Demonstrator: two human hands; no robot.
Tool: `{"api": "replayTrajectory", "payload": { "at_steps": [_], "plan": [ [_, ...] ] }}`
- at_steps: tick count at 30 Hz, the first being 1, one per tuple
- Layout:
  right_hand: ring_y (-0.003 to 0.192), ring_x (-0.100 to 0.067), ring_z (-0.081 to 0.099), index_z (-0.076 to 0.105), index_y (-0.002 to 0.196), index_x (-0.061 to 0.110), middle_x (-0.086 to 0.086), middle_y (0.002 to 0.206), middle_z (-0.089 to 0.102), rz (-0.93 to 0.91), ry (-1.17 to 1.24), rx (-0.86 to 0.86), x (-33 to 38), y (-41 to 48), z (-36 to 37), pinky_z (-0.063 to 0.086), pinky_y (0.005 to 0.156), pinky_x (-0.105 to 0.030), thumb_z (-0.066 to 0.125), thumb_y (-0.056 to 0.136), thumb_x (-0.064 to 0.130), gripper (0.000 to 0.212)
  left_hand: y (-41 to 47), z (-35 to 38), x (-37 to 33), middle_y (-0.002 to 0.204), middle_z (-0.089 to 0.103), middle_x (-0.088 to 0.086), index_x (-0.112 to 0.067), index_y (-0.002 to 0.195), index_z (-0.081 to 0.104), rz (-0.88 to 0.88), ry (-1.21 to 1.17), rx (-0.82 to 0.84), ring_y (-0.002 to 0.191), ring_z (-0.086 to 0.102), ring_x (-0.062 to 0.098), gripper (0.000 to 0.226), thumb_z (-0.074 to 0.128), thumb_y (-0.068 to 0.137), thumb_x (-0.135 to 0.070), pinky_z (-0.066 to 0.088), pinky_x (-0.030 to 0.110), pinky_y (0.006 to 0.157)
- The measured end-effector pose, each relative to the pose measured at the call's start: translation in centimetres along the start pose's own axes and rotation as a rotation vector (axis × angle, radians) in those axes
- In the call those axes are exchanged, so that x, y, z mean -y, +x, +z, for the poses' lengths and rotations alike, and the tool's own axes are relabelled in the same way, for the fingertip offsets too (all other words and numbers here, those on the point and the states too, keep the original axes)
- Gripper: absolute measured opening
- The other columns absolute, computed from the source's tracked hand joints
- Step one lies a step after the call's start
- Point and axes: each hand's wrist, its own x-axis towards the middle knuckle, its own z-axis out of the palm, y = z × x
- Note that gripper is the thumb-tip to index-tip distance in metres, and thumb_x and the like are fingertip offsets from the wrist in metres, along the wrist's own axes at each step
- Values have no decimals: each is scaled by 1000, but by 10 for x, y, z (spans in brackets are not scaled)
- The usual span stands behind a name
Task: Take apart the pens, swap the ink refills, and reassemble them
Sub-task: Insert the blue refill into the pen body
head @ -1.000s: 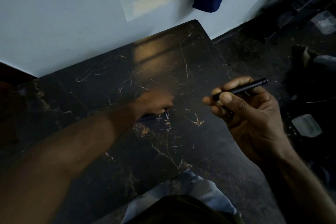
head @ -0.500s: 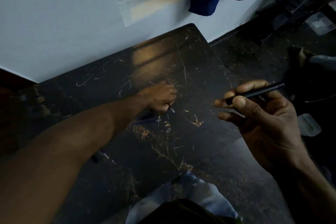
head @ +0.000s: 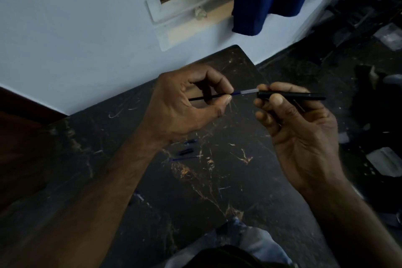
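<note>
The left hand [head: 185, 102] has been lifted off the table [head: 217, 180] to frame centre, a refill [head: 236, 93] pinched, its tip met by the barrel [head: 289, 95] gripped in the right hand [head: 298, 128]. Loose parts [head: 185, 151] are left below.

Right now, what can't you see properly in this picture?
Head view only:
- Refill: its middle is hidden by the left hand.
- Black pen barrel: the right hand partly covers it.
- Small blue pen parts on the table: too dark and small to name.
</note>
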Motion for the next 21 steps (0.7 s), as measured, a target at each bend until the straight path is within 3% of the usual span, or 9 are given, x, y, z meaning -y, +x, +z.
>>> {"api": "replayTrajectory", "payload": {
  "at_steps": [8,12,16,21],
  "plan": [
    [90,-22,74,67,109,0,-16,109,76,4,45,7,-1,6,14,59,75,-26,61,91,1,19,-5,-17,-10,95,75,-9,-16,100,75,13,32,-19,74,64,3,12,84,92,-12,57,28,66],
    [86,-21,74,66,108,-1,-16,104,77,4,78,4,1,6,15,59,74,-25,62,89,2,20,-4,-22,-14,94,74,-10,-14,100,77,15,53,-21,65,59,13,10,84,93,-12,55,31,61],
    [89,-24,75,69,106,-2,-18,102,76,-44,23,72,0,5,18,59,77,-29,65,87,-1,19,-2,-20,-20,91,72,-12,-11,99,79,22,56,10,62,57,13,11,86,92,-10,51,26,59],
    [99,-29,73,70,106,-2,-16,105,76,-77,-87,137,-8,4,18,59,79,-35,69,89,1,17,-3,-13,-25,97,73,0,-8,102,75,60,44,-4,79,67,13,9,80,95,-9,56,29,69]
  ]
}}
